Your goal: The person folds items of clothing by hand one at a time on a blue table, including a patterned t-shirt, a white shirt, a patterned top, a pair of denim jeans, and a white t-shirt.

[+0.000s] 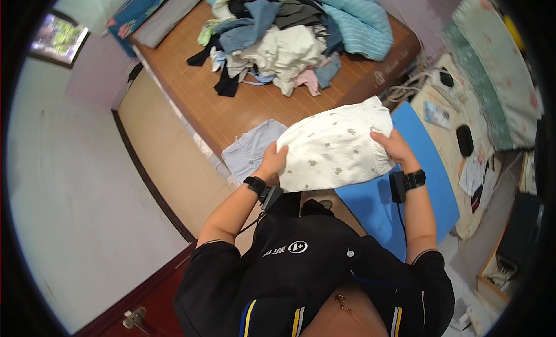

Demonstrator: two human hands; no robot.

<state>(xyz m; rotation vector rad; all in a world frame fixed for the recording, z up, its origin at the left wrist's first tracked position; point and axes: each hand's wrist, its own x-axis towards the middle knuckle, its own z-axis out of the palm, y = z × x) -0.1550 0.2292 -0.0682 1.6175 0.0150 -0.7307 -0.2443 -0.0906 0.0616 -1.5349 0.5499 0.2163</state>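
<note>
A white cloth garment [334, 150] with small brown printed figures is stretched between my hands, above the near edge of the bed. My left hand [273, 161] grips its left end, thumb on top. At the other end, beside a gathered band, my right hand [393, 148] pinches the fabric. The garment looks folded or layered, and its underside is hidden. A light grey-blue folded garment [252, 146] lies on the bed's corner, just beyond my left hand and partly covered by the white one.
A large heap of mixed clothes [282, 46] lies on the brown bed mat [195, 98], beside a turquoise striped quilt [356, 24]. To the right stand a blue board [428, 172] and a cluttered table with cables [412, 85] and a black oval object [464, 140]. A wall [78, 185] rises at left.
</note>
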